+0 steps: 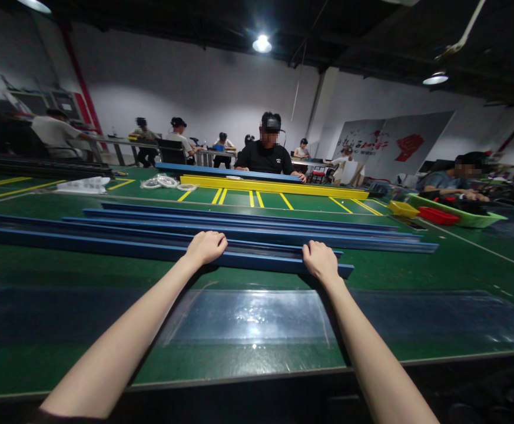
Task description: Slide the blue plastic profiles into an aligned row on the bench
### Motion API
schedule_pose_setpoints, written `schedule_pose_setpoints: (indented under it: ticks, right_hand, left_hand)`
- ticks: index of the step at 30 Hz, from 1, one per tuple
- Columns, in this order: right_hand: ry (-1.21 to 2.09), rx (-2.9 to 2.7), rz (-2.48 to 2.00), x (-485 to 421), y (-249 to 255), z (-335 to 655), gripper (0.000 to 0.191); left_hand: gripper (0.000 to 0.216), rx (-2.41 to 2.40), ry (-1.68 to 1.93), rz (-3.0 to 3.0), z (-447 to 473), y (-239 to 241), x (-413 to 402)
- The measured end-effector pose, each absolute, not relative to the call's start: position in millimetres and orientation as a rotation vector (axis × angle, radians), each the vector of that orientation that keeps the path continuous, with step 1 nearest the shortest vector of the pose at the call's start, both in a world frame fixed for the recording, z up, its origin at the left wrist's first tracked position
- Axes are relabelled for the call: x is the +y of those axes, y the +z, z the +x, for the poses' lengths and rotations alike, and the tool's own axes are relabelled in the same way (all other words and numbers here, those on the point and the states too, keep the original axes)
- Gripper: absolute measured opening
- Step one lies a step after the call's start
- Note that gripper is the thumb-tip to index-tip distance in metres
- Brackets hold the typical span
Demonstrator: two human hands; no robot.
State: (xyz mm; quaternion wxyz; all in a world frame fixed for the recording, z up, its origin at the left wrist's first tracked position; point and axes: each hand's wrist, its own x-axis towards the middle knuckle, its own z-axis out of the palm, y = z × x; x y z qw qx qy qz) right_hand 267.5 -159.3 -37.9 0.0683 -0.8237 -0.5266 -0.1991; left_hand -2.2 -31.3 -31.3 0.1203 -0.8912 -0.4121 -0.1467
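Both my arms reach forward over a green table (pixel 40 271). My left hand (pixel 206 247) and my right hand (pixel 321 262) are closed over the near edge of a long blue rail (pixel 261 259), the closest of several long blue rails (pixel 239 227) lying side by side across the table. The fingers curl over the rail's top, so their tips are hidden. A long clear plastic sheet (pixel 248 315) lies flat on the table between the rail and me.
A person in a black shirt (pixel 268 156) sits opposite behind a yellow rail (pixel 274 187) and a blue one. Rolls of clear tape (pixel 168 182) lie far left. Yellow, red and green trays (pixel 442 215) stand at the right. Other people work behind.
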Motion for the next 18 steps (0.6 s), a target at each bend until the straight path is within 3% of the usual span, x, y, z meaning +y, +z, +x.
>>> schedule_pose_setpoints:
  ticks: [18]
  right_hand:
    - [-0.603,-1.58,-2.41,-155.5,-41.8,258.7,0.04]
  left_hand:
    - [0.038,-1.302,-0.463,-2.541,-7.1,-35.9,-22.8]
